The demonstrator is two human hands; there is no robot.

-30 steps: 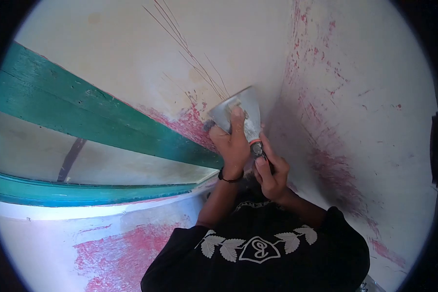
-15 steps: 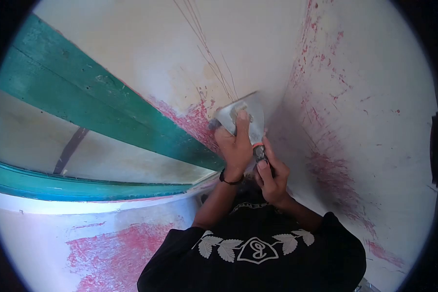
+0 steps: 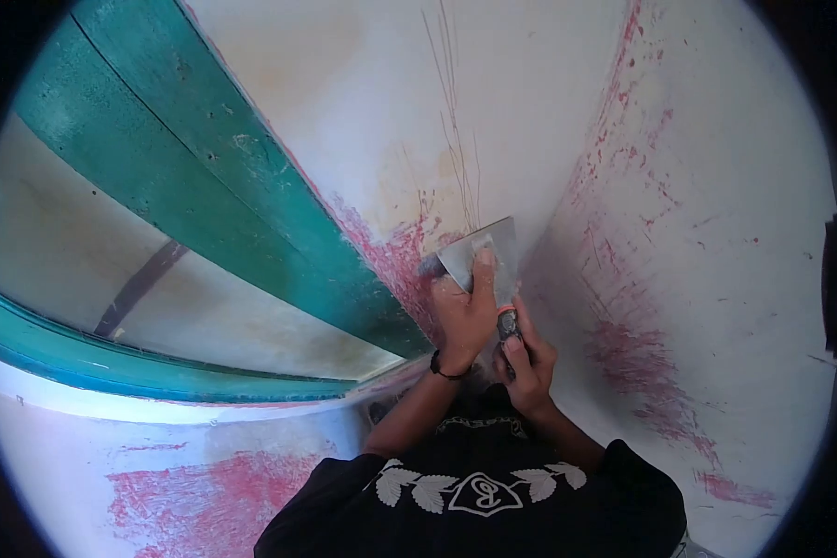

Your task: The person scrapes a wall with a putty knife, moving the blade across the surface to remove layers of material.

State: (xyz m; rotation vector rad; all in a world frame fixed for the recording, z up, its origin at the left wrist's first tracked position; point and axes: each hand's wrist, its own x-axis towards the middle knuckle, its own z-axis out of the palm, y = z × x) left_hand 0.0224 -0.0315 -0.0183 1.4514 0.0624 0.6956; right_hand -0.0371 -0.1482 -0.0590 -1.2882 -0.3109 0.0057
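A wide-bladed putty knife [image 3: 500, 263] is held in front of my chest, blade pointing up and away. Its dark handle with an orange-red band is wrapped by the fingers of my right hand [image 3: 530, 363]. Across the blade lies the thumb of my left hand [image 3: 467, 316], whose other fingers are hidden behind. A dark grey lump [image 3: 431, 266] sticks out at the blade's left edge beside the left hand; what it is, I cannot make out. Behind the tool is the white wall [image 3: 372, 112], with a pink scraped patch [image 3: 402, 256].
To the left runs a green wooden frame [image 3: 223, 177] around a pale panel with a dark stripe [image 3: 139, 288]. The right wall [image 3: 735, 232] meets the far wall at a corner and bears pink scuffs. Another pink patch [image 3: 214, 498] marks the wall at lower left.
The view has shifted, so the frame and wall cracks sit differently. Both hands and the putty knife appear lower and slightly further right. Both hands keep their hold.
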